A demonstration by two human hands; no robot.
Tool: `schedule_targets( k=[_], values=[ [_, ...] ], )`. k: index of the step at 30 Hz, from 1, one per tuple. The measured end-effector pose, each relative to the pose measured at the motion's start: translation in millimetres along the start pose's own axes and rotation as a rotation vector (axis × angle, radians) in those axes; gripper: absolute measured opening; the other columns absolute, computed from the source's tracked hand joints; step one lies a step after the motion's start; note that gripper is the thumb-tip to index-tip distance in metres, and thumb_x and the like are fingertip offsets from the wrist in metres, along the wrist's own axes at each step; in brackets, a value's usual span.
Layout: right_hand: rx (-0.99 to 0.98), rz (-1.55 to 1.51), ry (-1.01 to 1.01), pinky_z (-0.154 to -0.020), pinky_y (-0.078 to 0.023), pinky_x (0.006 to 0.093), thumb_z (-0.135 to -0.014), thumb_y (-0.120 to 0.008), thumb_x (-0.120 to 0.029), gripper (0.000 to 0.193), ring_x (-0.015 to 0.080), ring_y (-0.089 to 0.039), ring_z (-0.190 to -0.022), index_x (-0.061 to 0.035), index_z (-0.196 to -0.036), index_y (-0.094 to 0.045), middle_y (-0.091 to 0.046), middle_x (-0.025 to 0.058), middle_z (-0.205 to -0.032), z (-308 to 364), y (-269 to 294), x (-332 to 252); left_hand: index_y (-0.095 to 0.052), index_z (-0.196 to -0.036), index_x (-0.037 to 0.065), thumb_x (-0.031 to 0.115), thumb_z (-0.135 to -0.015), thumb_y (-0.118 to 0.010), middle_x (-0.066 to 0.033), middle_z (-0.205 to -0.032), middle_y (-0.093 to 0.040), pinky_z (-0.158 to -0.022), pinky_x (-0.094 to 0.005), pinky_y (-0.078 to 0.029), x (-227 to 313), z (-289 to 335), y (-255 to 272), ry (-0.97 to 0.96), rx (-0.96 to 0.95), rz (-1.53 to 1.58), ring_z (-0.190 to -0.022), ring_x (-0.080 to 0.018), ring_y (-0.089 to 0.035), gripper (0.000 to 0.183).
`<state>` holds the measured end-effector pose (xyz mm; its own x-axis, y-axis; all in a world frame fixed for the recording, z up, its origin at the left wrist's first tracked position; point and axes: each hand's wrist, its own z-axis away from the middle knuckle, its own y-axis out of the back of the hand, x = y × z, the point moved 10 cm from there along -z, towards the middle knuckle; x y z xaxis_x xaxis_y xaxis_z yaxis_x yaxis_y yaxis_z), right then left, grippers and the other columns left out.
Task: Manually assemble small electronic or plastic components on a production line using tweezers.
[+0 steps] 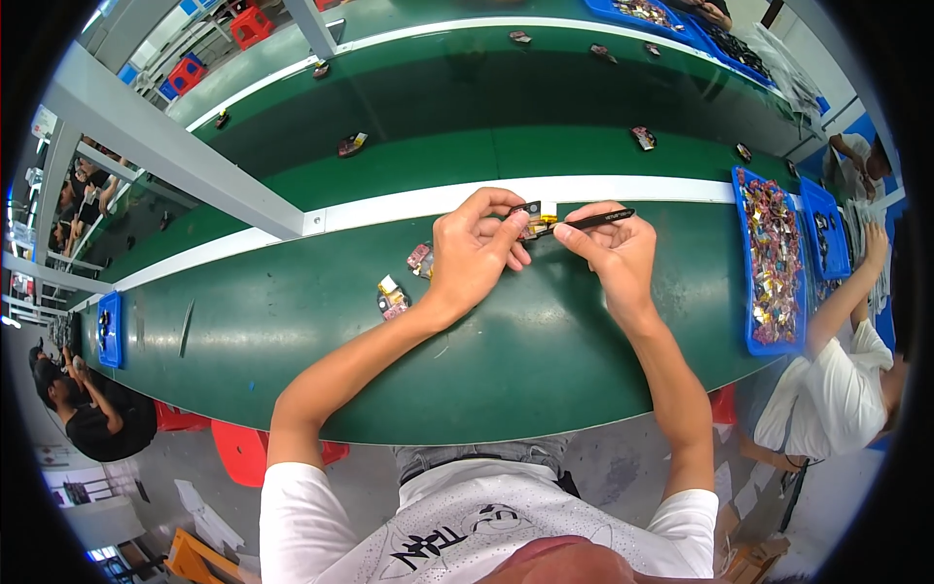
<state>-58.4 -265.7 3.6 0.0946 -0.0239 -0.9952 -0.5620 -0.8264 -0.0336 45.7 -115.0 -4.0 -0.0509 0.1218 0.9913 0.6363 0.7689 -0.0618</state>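
Observation:
My left hand (477,243) is closed on a small electronic assembly (533,214) with black, white and yellow parts, held above the green workbench (525,350). In my right hand (620,255) is a pair of black tweezers (605,220), gripped like a pen. Their tip is at the assembly's right side; the exact contact is too small to make out. Left of my left wrist, two similar small assemblies lie on the bench: one pinkish (420,260), partly behind the hand, and one with a white and yellow label (392,298).
A blue tray (743,282) heaped with small colourful parts stands at the right, beside a smaller blue tray (825,229). Beyond a white rail (389,214), a dark green belt carries scattered assemblies (352,144). Another blue tray (110,331) sits far left. Co-workers sit at both sides.

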Motion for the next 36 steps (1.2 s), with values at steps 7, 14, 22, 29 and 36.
schedule_targets(
  k=[7,14,22,29,36],
  values=[
    [0.000,0.017,-0.001,-0.051,-0.030,0.0180,-0.081,-0.081,0.005,0.016,-0.0020,-0.040,-0.058,0.0012,-0.091,-0.069,-0.063,-0.0022,-0.076,-0.7,2.7,5.1,-0.062,-0.119,-0.010,0.009,-0.101,-0.063,-0.0142,-0.087,-0.069,-0.048,-0.0262,-0.055,-9.1,-5.9,-4.1,0.104,-0.127,0.085,-0.060,-0.0166,-0.068,0.026],
    [-0.006,0.033,0.170,-0.050,-0.030,0.0182,-0.080,-0.082,0.004,0.015,-0.0010,-0.040,-0.054,0.0030,-0.089,-0.071,-0.067,0.0003,-0.081,3.7,0.0,-14.1,-0.067,-0.116,-0.007,0.015,-0.102,-0.062,-0.0136,-0.089,-0.070,-0.045,-0.0253,-0.054,-13.6,-7.4,-7.3,0.183,-0.217,0.186,-0.059,-0.0162,-0.068,0.027],
    [-0.008,0.117,0.254,-0.049,-0.031,0.0184,-0.079,-0.083,0.003,0.014,0.0000,-0.043,-0.054,0.0034,-0.088,-0.073,-0.070,0.0029,-0.086,8.2,-1.4,-20.6,-0.067,-0.118,-0.008,0.014,-0.102,-0.062,-0.0149,-0.092,-0.071,-0.046,-0.0254,-0.055,-9.2,-6.0,-10.2,0.166,-0.242,0.230,-0.062,-0.0181,-0.070,0.027],
    [0.049,0.176,0.303,-0.047,-0.029,0.0196,-0.078,-0.083,0.003,0.012,0.0002,-0.042,-0.051,0.0028,-0.086,-0.074,-0.073,0.0043,-0.087,14.4,-0.7,-28.3,-0.065,-0.120,-0.009,0.011,-0.103,-0.060,-0.0158,-0.092,-0.072,-0.050,-0.0255,-0.056,-2.0,-4.5,-9.9,0.107,-0.181,0.179,-0.064,-0.0188,-0.071,0.027],
    [0.044,0.276,0.413,-0.046,-0.030,0.0204,-0.077,-0.085,0.002,0.013,0.0011,-0.042,-0.047,0.0026,-0.085,-0.074,-0.075,0.0049,-0.085,18.8,-5.2,-37.7,-0.065,-0.119,-0.010,0.007,-0.102,-0.060,-0.0152,-0.087,-0.071,-0.051,-0.0256,-0.056,0.6,-2.5,-6.4,0.072,-0.127,0.095,-0.065,-0.0180,-0.070,0.025]
  ],
)
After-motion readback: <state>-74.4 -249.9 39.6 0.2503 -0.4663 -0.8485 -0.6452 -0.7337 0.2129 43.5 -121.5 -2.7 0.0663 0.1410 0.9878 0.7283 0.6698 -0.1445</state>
